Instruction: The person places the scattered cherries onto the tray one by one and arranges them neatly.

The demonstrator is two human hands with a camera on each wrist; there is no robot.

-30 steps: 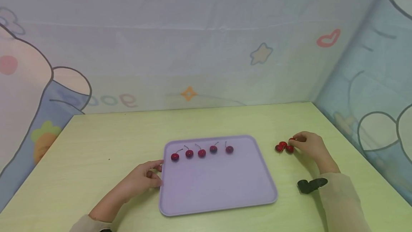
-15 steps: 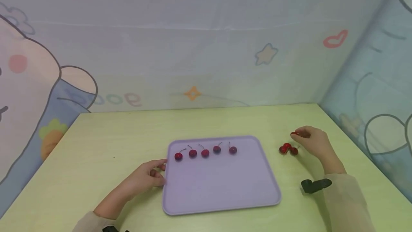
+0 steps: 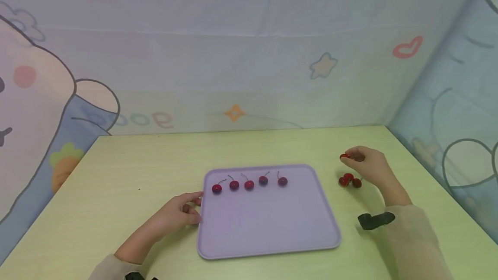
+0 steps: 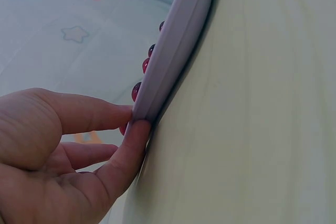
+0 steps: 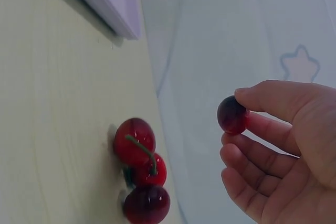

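My left hand (image 3: 173, 214) rests its thumb and fingertips against the left edge of a lilac tray (image 3: 268, 224). Along the tray's far side lies a row of several dark red cherries (image 3: 249, 184), stems pointing mostly away. On the right, my right hand (image 3: 368, 167) pinches one cherry (image 5: 232, 115) between thumb and fingers, above the table. No stem shows on this held cherry. Just in front of and below that hand, three loose cherries (image 5: 135, 141) sit together on the table; a green stem crosses them in the right wrist view.
The pale wooden table (image 3: 163, 154) reaches back to a cloth backdrop (image 3: 186, 72) with printed cartoon figures. More of this cloth hangs at the right side. A dark wrist strap (image 3: 375, 220) shows over the right sleeve.
My right hand has lifted a cherry off the pile, moving up and away, then slightly left. My left hand stays at the tray's edge. The head view has shifted a little.
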